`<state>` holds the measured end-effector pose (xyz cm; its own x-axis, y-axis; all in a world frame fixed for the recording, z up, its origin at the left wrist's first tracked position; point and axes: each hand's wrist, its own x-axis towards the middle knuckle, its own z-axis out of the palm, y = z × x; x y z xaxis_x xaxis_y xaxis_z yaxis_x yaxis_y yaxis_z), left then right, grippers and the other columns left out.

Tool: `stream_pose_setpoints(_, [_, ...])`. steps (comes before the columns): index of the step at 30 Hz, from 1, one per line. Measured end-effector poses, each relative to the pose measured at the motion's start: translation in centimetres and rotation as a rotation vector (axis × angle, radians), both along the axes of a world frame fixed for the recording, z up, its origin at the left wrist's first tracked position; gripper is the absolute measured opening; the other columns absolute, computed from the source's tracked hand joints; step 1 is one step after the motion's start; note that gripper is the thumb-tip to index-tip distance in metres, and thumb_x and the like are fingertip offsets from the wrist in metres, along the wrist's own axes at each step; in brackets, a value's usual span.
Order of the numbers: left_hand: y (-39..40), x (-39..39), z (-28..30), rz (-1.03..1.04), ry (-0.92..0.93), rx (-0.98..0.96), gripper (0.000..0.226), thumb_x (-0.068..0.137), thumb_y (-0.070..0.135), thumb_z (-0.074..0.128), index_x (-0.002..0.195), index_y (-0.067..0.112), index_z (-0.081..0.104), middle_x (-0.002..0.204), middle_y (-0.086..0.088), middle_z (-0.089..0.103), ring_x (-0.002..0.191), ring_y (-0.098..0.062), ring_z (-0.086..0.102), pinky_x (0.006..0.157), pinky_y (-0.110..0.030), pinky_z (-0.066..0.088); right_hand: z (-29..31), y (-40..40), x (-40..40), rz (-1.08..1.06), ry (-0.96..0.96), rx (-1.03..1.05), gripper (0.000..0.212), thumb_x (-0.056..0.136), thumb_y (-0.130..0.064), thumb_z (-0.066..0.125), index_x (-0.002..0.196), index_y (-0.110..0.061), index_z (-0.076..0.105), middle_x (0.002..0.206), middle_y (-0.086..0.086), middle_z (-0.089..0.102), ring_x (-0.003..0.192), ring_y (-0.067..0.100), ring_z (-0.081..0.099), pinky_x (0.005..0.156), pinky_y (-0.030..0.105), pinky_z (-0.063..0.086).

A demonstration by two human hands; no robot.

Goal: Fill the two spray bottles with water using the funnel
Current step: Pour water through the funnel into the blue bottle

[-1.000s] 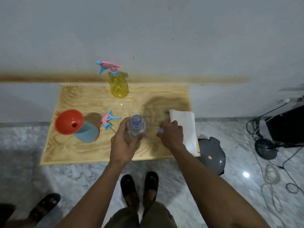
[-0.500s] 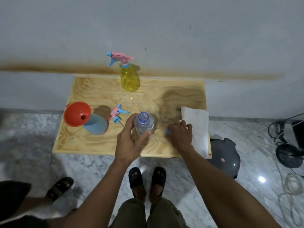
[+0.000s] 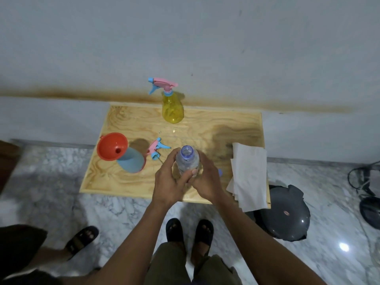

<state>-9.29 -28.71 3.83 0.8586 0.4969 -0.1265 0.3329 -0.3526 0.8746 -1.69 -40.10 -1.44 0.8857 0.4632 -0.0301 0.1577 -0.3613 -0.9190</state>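
Fingers (image 3: 174, 161) of our left hand (image 3: 168, 182) wrap the clear water bottle (image 3: 187, 161) from the left; our right hand (image 3: 207, 182) closes on it from the right, so both clamp the one bottle, upright above the near part of the desk (image 3: 131, 182). Bottle mouth is open; the small blue cap (image 3: 220, 172) lies on the wood just beside the right hand. The orange funnel (image 3: 112, 146) sits in the neck of the blue spray bottle (image 3: 131, 162), to the left; its pink trigger head (image 3: 157, 149) lies on the desk close by. The yellow spray bottle (image 3: 172, 109) stands at the back edge with its trigger head on. White paper towel (image 3: 248, 173) hangs over the right edge.

Step in hand, as we judge it: carry the water to the funnel and pour. We should steady the blue bottle with one hand, since the wide funnel looks top-heavy, tilt slowly, aim for the centre hole, and watch the level so nothing backs up over the rim.
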Motion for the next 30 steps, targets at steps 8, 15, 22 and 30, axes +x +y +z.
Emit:
stream_pose_setpoints(8, [1.3,-1.1,2.7,0.046,-0.031,0.13,0.087,0.07,0.056,0.08,0.144,0.027,0.044,0.141,0.007,0.052,0.129,-0.008,0.047,0.104,-0.027,0.043,0.1,1.6,-0.5,-0.106,0.061,0.01,0.054,0.063,-0.044,0.081,0.108,-0.026,0.058,0.091,-0.016,0.067,0.087,0.012,0.068,0.073,0.028,0.054])
stream_pose_setpoints(15, [10.0,-5.3,4.9,0.486,-0.17,0.452,0.071,0.076,0.052,0.078,0.133,0.018,0.052,0.124,-0.001,0.05,0.118,-0.018,0.046,0.099,-0.043,0.044,2.0,3.8,-0.4,-0.19,0.008,-0.113,0.066,0.057,-0.036,0.095,0.11,-0.021,0.058,0.092,-0.012,0.066,0.081,0.01,0.063,0.064,0.005,0.039])
stream_pose_setpoints(22, [16.6,-5.7,2.9,0.285,0.105,0.201,0.103,0.069,0.064,0.077,0.151,0.026,0.028,0.152,-0.003,0.034,0.143,-0.024,0.03,0.113,-0.047,0.032,5.9,5.7,-1.0,-0.149,-0.088,-0.185,0.064,0.06,-0.031,0.093,0.112,-0.022,0.058,0.091,-0.012,0.063,0.077,0.011,0.059,0.06,0.0,0.038])
stream_pose_setpoints(30, [18.6,-4.9,2.4,0.163,0.067,0.173,0.101,0.069,0.053,0.082,0.15,0.016,0.035,0.14,-0.009,0.051,0.128,-0.028,0.05,0.102,-0.04,0.043,9.2,8.9,-0.6,0.139,-0.273,-0.36,0.064,0.062,-0.044,0.082,0.115,-0.024,0.053,0.1,-0.002,0.071,0.083,0.026,0.069,0.068,0.038,0.054])
